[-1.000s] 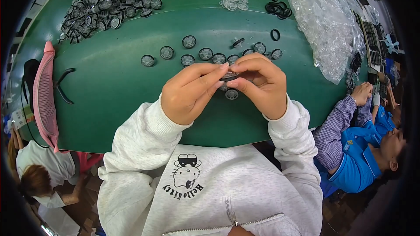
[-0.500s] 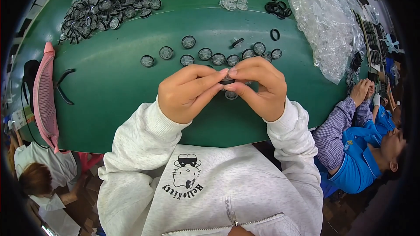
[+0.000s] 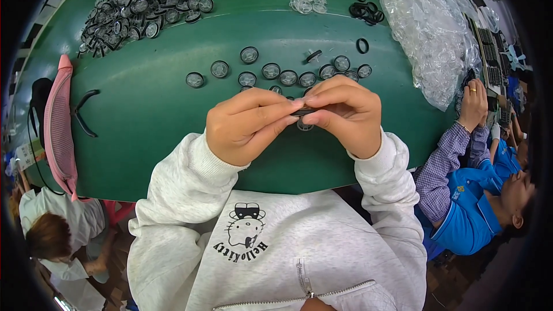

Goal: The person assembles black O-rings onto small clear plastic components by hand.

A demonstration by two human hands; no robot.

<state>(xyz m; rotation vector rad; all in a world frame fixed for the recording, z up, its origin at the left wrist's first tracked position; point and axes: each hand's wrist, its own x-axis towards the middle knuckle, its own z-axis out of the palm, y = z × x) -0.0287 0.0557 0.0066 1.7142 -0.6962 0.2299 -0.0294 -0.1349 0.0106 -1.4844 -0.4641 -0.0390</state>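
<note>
Between both hands is a small clear plastic wheel with a black rubber ring (image 3: 301,112), seen nearly edge-on and largely covered by fingertips. My left hand (image 3: 245,123) pinches its left side, and my right hand (image 3: 348,112) pinches the right side. Just beyond my fingers lie several similar ringed wheels (image 3: 271,70) in a loose row. One ringed wheel (image 3: 313,56) is tipped on its edge. Another wheel (image 3: 305,126) sits on the green table beneath my hands, partly hidden.
A big heap of ringed wheels (image 3: 147,2) covers the far left. Bare clear wheels (image 3: 308,2) and loose black rings (image 3: 367,12) lie at the back, near a clear plastic bag (image 3: 423,34). Pliers (image 3: 84,113) and a pink pouch (image 3: 60,129) are left. A co-worker's hand (image 3: 474,103) works at right.
Both hands keep their pinch; the wheel between them has tilted flatter, and my right hand has shifted slightly right. The co-worker's hand at right has risen toward the bag.
</note>
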